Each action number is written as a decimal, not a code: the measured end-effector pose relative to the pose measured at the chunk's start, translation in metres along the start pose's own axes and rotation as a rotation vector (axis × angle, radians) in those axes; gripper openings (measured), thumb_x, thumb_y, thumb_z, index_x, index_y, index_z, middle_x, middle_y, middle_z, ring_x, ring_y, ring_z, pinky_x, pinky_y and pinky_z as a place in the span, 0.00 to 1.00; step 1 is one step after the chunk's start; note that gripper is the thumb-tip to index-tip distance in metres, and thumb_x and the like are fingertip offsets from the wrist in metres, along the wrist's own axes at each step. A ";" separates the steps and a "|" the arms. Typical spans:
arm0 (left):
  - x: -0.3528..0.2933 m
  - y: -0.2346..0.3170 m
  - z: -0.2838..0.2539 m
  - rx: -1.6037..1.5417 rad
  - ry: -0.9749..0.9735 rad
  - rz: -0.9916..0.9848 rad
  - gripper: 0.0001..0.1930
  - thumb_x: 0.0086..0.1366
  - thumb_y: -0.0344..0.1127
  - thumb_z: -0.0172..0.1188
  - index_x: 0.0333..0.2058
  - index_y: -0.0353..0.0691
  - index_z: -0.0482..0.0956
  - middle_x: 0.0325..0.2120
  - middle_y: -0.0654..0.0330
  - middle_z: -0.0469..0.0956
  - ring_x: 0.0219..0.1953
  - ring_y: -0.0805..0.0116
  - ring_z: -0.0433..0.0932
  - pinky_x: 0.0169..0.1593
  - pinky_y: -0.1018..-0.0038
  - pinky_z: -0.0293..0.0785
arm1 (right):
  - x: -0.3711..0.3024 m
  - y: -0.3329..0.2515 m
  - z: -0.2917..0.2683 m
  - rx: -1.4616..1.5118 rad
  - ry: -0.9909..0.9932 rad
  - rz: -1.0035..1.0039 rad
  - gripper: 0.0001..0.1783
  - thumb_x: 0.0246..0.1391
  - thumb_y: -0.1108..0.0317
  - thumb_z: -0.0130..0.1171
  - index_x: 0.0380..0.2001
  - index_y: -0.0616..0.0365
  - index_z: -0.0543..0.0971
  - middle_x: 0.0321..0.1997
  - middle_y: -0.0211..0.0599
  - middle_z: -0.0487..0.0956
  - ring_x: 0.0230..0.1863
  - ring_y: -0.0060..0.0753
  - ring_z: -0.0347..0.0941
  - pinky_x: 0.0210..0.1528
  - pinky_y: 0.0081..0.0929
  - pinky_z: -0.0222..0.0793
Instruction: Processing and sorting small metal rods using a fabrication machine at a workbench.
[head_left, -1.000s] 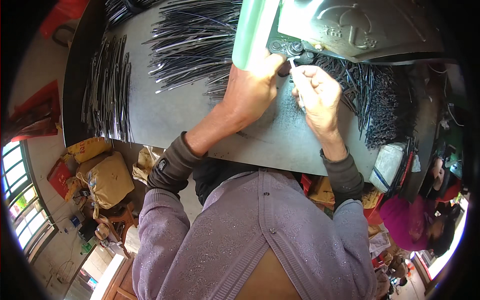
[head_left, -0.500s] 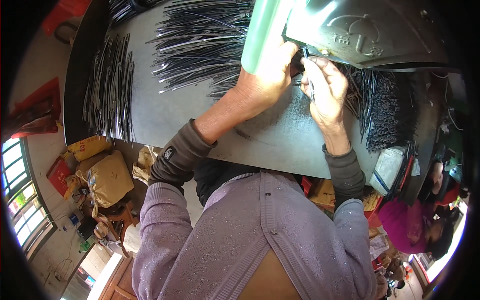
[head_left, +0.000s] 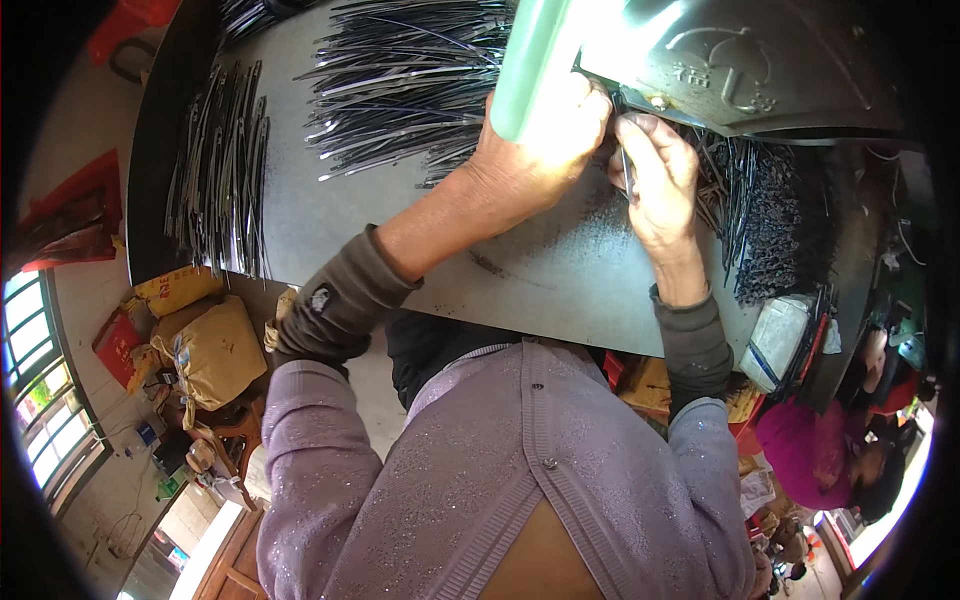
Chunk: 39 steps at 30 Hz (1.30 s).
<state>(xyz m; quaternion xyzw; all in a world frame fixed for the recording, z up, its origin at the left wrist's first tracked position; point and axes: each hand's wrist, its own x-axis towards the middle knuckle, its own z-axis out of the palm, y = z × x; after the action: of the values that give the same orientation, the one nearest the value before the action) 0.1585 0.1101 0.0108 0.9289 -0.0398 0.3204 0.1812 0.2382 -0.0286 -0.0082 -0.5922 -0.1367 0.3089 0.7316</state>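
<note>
Under a bright light, my left hand (head_left: 535, 160) is closed with its fingers bent at the edge of an embossed metal cover (head_left: 790, 80); what it grips is hidden by the knuckles and glare. Close beside it, my right hand (head_left: 660, 195) pinches a thin dark metal strip (head_left: 628, 172) between thumb and fingers, its length running down toward the palm. A pale green tube-like bar (head_left: 528, 75) crosses above my left hand. Left of my hands lies a wide spread of long dark metal strips (head_left: 400, 90) on the grey metal table (head_left: 560, 290).
A second bundle of strips (head_left: 220, 170) lies at the table's left end. Right of my hands is a dense dark stack of strips (head_left: 775, 220), with a white packet (head_left: 778, 340) at the table's right edge. A yellow sack (head_left: 215, 350) stands below left. Another person in magenta (head_left: 805, 450) is at right.
My left hand has shifted slightly to the right and closer to the right fingers, its elbow swinging outward. My right hand still pinches the strip, moved only slightly. The view has shifted a little.
</note>
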 end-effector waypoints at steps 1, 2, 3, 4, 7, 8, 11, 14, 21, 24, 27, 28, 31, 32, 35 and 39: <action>0.000 0.001 -0.001 0.027 -0.003 0.051 0.13 0.45 0.25 0.54 0.34 0.37 0.72 0.22 0.59 0.70 0.23 0.63 0.73 0.23 0.70 0.69 | -0.001 -0.002 -0.001 -0.021 0.021 0.008 0.05 0.50 0.72 0.55 0.30 0.61 0.76 0.17 0.23 0.71 0.16 0.08 0.61 0.18 0.08 0.55; 0.000 0.001 0.001 -0.002 0.021 0.053 0.15 0.45 0.25 0.53 0.36 0.34 0.70 0.22 0.59 0.70 0.21 0.63 0.72 0.22 0.69 0.68 | -0.001 -0.005 0.002 -0.034 0.035 0.012 0.05 0.51 0.71 0.55 0.30 0.60 0.76 0.18 0.22 0.71 0.16 0.08 0.61 0.18 0.08 0.54; -0.001 0.005 0.002 -0.018 0.025 0.006 0.16 0.45 0.24 0.53 0.37 0.33 0.69 0.22 0.58 0.69 0.21 0.62 0.72 0.22 0.69 0.68 | -0.001 -0.007 0.004 -0.048 0.049 0.016 0.05 0.51 0.71 0.55 0.30 0.60 0.76 0.18 0.21 0.71 0.16 0.08 0.60 0.18 0.08 0.54; -0.002 0.013 0.003 -0.033 0.030 -0.043 0.17 0.45 0.24 0.53 0.38 0.32 0.69 0.22 0.58 0.69 0.20 0.62 0.72 0.22 0.69 0.68 | -0.001 -0.001 0.001 0.054 0.011 0.006 0.05 0.52 0.72 0.54 0.31 0.59 0.76 0.18 0.19 0.70 0.16 0.07 0.59 0.18 0.07 0.53; -0.008 0.019 0.005 -0.178 0.005 -0.116 0.20 0.47 0.22 0.53 0.43 0.29 0.66 0.23 0.53 0.71 0.20 0.58 0.73 0.23 0.71 0.69 | 0.000 0.005 0.016 0.227 0.079 0.058 0.07 0.54 0.70 0.51 0.32 0.60 0.76 0.18 0.19 0.69 0.17 0.06 0.58 0.18 0.08 0.53; -0.015 0.020 0.002 -0.298 -0.031 -0.151 0.20 0.48 0.22 0.53 0.43 0.29 0.66 0.24 0.52 0.72 0.20 0.58 0.73 0.23 0.72 0.69 | 0.000 0.008 0.018 0.240 0.045 0.039 0.07 0.55 0.70 0.50 0.32 0.61 0.76 0.18 0.19 0.69 0.17 0.06 0.58 0.18 0.09 0.53; -0.024 0.013 -0.037 -0.233 -0.170 -0.291 0.14 0.49 0.24 0.56 0.37 0.34 0.73 0.25 0.52 0.72 0.25 0.58 0.70 0.29 0.70 0.67 | -0.008 -0.001 0.020 -0.007 -0.063 -0.091 0.09 0.55 0.69 0.49 0.30 0.62 0.77 0.17 0.21 0.69 0.17 0.08 0.59 0.19 0.10 0.55; -0.046 -0.016 -0.045 0.079 -0.069 -0.285 0.10 0.47 0.28 0.59 0.31 0.38 0.76 0.23 0.57 0.69 0.28 0.59 0.66 0.33 0.68 0.63 | -0.022 -0.016 0.025 -0.333 -0.310 -0.043 0.10 0.55 0.70 0.49 0.28 0.65 0.77 0.15 0.24 0.70 0.18 0.11 0.62 0.21 0.11 0.57; -0.034 -0.043 -0.030 0.016 0.032 -0.121 0.10 0.47 0.25 0.58 0.31 0.37 0.73 0.25 0.57 0.70 0.29 0.60 0.68 0.32 0.68 0.66 | -0.049 0.001 0.000 -0.029 -0.242 0.077 0.01 0.47 0.77 0.54 0.25 0.63 0.72 0.23 0.28 0.72 0.20 0.16 0.68 0.22 0.14 0.64; -0.025 -0.037 -0.023 -0.066 -0.004 -0.023 0.16 0.49 0.24 0.59 0.40 0.38 0.71 0.24 0.56 0.74 0.22 0.62 0.74 0.25 0.71 0.69 | -0.068 0.001 -0.018 -0.424 -0.260 -0.240 0.06 0.40 0.81 0.56 0.22 0.60 0.70 0.21 0.30 0.71 0.22 0.22 0.71 0.23 0.18 0.66; -0.019 -0.023 -0.014 -0.100 0.009 -0.050 0.18 0.49 0.23 0.59 0.42 0.38 0.71 0.23 0.55 0.73 0.21 0.63 0.72 0.23 0.72 0.68 | -0.079 -0.006 -0.027 -0.919 -0.418 -0.551 0.08 0.33 0.81 0.58 0.22 0.60 0.72 0.18 0.33 0.68 0.21 0.32 0.68 0.23 0.25 0.65; -0.019 -0.013 -0.018 -0.080 -0.021 -0.088 0.19 0.50 0.22 0.57 0.43 0.37 0.72 0.20 0.57 0.70 0.20 0.65 0.70 0.23 0.73 0.66 | -0.080 -0.007 -0.030 -1.054 -0.475 -0.619 0.08 0.34 0.81 0.58 0.22 0.60 0.73 0.18 0.33 0.68 0.21 0.32 0.68 0.23 0.25 0.64; -0.022 -0.001 -0.021 -0.144 -0.038 -0.164 0.18 0.49 0.22 0.57 0.42 0.38 0.74 0.19 0.59 0.68 0.18 0.67 0.67 0.22 0.72 0.64 | -0.087 -0.001 -0.029 -1.188 -0.458 -0.689 0.07 0.34 0.79 0.58 0.23 0.61 0.74 0.17 0.31 0.65 0.19 0.31 0.65 0.21 0.28 0.62; -0.021 0.002 -0.024 -0.147 -0.034 -0.174 0.17 0.49 0.22 0.58 0.40 0.39 0.75 0.17 0.60 0.66 0.17 0.67 0.67 0.21 0.72 0.63 | -0.088 0.001 -0.026 -1.182 -0.434 -0.679 0.07 0.34 0.79 0.58 0.23 0.61 0.74 0.17 0.32 0.65 0.19 0.31 0.65 0.21 0.27 0.62; -0.016 0.008 -0.036 0.002 -0.168 -0.160 0.18 0.48 0.22 0.58 0.40 0.42 0.75 0.17 0.61 0.64 0.17 0.66 0.67 0.20 0.72 0.63 | -0.086 0.004 -0.025 -1.169 -0.377 -0.640 0.08 0.33 0.79 0.60 0.23 0.61 0.74 0.18 0.34 0.66 0.18 0.33 0.66 0.20 0.28 0.62; -0.020 0.006 -0.035 0.121 -0.321 -0.104 0.15 0.51 0.28 0.57 0.40 0.42 0.75 0.17 0.61 0.63 0.17 0.65 0.68 0.21 0.70 0.65 | -0.082 0.007 -0.023 -1.158 -0.325 -0.650 0.10 0.32 0.78 0.61 0.23 0.59 0.74 0.17 0.33 0.66 0.17 0.32 0.67 0.17 0.27 0.61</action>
<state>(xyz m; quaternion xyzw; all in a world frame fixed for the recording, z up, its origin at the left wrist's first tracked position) 0.1217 0.1165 0.0258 0.9782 -0.0010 0.1599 0.1328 0.1864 -0.0964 -0.0070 -0.7631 -0.5589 0.0357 0.3225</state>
